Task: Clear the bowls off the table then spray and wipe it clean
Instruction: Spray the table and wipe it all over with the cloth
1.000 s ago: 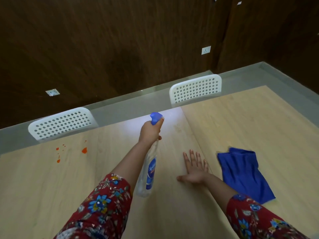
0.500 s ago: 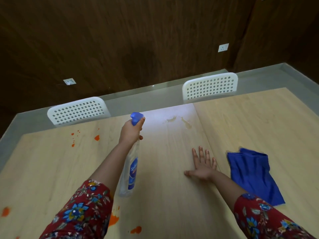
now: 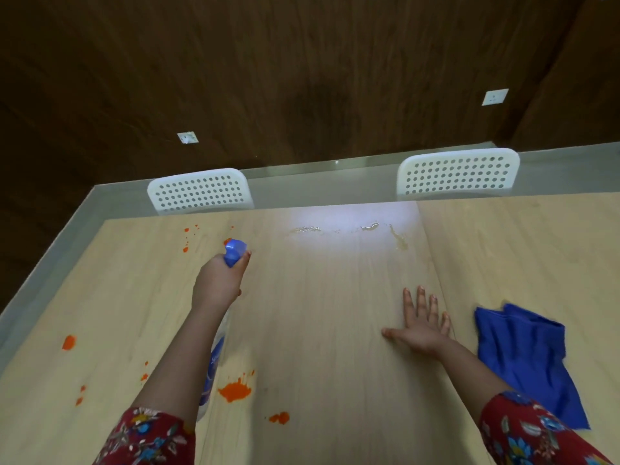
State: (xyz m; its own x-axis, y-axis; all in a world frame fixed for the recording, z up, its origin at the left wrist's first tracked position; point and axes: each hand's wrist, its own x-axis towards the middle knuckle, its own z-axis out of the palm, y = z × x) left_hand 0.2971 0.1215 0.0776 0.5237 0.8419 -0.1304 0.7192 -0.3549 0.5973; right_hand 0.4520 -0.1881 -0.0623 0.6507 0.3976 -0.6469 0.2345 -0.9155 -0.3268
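My left hand grips a clear spray bottle with a blue nozzle, held out over the light wooden table and aimed toward its far left. My right hand lies flat on the table with fingers spread, holding nothing. A crumpled blue cloth rests just right of that hand. Orange stains mark the table: a large splat below the bottle, a spot at the left edge, small drops at the far left. Wet spray streaks glisten near the far edge. No bowls are in view.
Two white perforated chair backs stand along the table's far side. A dark wooden wall with white sockets rises behind them. A grey floor strip borders the table's left edge.
My left hand has swung the spray bottle leftward along the table. The view has panned left, bringing more orange stains into sight. My right hand has stayed flat beside the cloth.
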